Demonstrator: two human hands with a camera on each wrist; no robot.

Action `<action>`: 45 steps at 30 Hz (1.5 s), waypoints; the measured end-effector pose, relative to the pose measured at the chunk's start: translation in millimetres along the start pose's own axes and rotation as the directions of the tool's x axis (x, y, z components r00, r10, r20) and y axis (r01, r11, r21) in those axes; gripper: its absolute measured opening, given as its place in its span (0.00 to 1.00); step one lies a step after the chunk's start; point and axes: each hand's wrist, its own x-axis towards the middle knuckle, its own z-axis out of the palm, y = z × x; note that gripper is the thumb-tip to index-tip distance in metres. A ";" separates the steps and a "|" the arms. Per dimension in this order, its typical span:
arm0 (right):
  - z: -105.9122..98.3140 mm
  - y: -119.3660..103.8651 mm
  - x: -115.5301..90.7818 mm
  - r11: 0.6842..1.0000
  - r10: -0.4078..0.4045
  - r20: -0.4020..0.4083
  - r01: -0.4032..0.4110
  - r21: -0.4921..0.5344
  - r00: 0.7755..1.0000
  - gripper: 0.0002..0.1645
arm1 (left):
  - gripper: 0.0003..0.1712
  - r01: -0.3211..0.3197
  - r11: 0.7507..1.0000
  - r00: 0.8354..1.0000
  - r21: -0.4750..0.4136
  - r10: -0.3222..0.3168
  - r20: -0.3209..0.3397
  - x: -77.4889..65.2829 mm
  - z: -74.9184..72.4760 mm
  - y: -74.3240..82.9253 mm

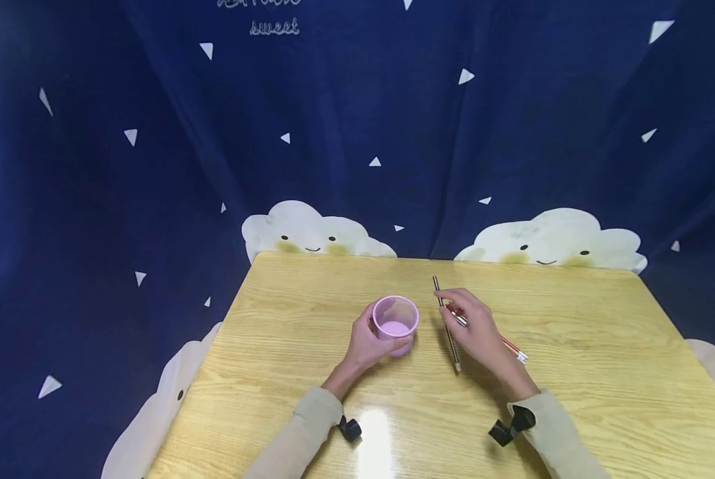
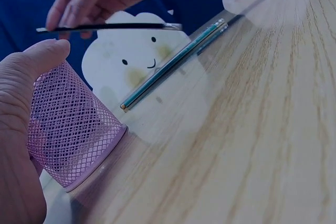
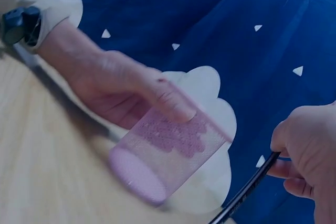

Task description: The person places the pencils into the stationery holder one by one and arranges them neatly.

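Note:
My left hand (image 1: 366,342) grips a pink mesh pencil cup (image 2: 73,124) round its side, the thumb lying across the near wall. The cup's open top faces up, and its inside shows only the bottom in the head view. To the right of the cup, my right hand (image 1: 475,330) pinches a dark pencil (image 1: 451,342) between thumb and fingers. This pencil is held above the table in the left wrist view, its metal-banded end pointing toward me. Two shiny pencils (image 2: 173,64) lie side by side on the table, partly hidden under my right hand in the head view.
The light wooden table (image 1: 309,293) reaches back to a dark blue curtain (image 1: 357,100) printed with white triangles and smiling clouds. Both sleeves carry small black wrist cameras (image 1: 350,429) close above the tabletop. A bright glare patch lies near the front.

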 end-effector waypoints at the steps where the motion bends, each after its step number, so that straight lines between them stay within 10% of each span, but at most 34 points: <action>1: -1.2 -1.4 3.6 1.000 -0.006 -0.017 0.006 0.012 1.000 0.21 | 0.49 0.001 1.000 1.000 0.004 -0.001 0.001 0.0 0.1 0.2; 23: -20.0 -62.1 72.4 0.985 -0.102 -0.380 0.147 0.093 0.919 0.21 | 0.48 0.021 0.998 0.999 -0.063 -0.019 0.040 1.4 -2.8 0.3; 45: 54.5 -33.1 62.0 0.977 -0.059 -0.224 0.102 0.187 0.973 0.15 | 0.49 -0.011 0.999 0.999 0.036 0.009 0.040 2.3 -10.0 -0.7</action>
